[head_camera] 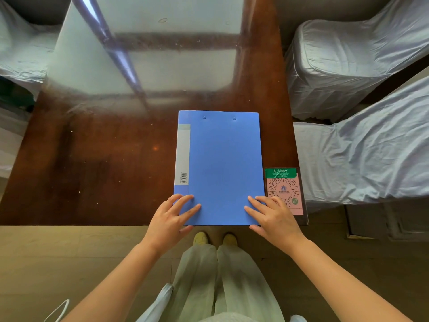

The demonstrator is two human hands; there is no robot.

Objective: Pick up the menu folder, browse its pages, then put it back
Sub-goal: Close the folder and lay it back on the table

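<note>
A closed blue menu folder lies flat on the glossy brown table, its near edge flush with the table's front edge. A pale label strip runs down its left side. My left hand rests on the folder's near left corner, fingers spread on the cover and thumb at the table's front edge. My right hand rests on the near right corner in the same way, fingers apart on the cover. Neither hand has lifted the folder.
A pink and green QR-code card in a clear sleeve lies just right of the folder. Chairs with grey fabric covers stand close along the table's right side, and another at far left. Tiled floor and my legs are below.
</note>
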